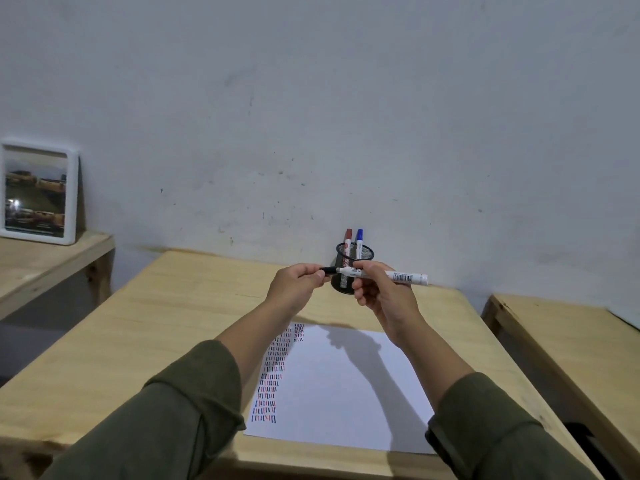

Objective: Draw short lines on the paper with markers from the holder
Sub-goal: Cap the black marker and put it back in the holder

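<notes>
Both hands' fingers pinch marker.

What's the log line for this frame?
left hand: on black cap | right hand: holds marker | over paper

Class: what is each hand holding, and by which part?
One black marker: left hand pinches its black cap end, right hand grips the white barrel.

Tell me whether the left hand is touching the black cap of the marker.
Touching. The head view shows the left hand with its fingertips closed around the black cap of the marker.
</notes>
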`<act>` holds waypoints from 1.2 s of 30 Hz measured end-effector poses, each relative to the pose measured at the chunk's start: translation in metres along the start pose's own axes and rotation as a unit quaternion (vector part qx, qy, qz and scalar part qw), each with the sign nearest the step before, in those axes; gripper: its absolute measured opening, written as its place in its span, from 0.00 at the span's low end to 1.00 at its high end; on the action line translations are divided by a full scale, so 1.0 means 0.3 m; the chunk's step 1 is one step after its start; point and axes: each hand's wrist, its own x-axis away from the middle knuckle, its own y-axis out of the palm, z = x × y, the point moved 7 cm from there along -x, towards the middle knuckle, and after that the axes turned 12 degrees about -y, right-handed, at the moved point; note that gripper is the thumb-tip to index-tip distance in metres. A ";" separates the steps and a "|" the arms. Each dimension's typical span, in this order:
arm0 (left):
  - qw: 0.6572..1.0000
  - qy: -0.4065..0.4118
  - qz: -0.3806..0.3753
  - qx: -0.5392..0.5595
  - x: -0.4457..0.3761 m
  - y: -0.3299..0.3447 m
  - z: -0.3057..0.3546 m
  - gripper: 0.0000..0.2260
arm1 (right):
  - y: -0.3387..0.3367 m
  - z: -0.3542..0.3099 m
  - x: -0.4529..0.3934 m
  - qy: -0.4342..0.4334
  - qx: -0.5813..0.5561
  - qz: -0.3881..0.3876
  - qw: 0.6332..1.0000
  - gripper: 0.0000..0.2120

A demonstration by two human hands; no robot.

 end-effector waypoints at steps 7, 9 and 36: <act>0.991 -0.078 -0.066 0.087 0.006 0.026 0.002 0.08 | -0.009 -0.025 -0.009 -0.001 0.001 -0.003 1.000 0.06; 0.984 -0.099 -0.082 0.126 0.004 0.031 -0.001 0.07 | -0.008 -0.034 -0.012 -0.002 -0.004 -0.001 1.000 0.06; 0.987 -0.131 -0.059 0.073 0.027 0.013 0.064 0.08 | 0.048 -0.112 -0.004 -0.041 0.093 -0.108 0.989 0.08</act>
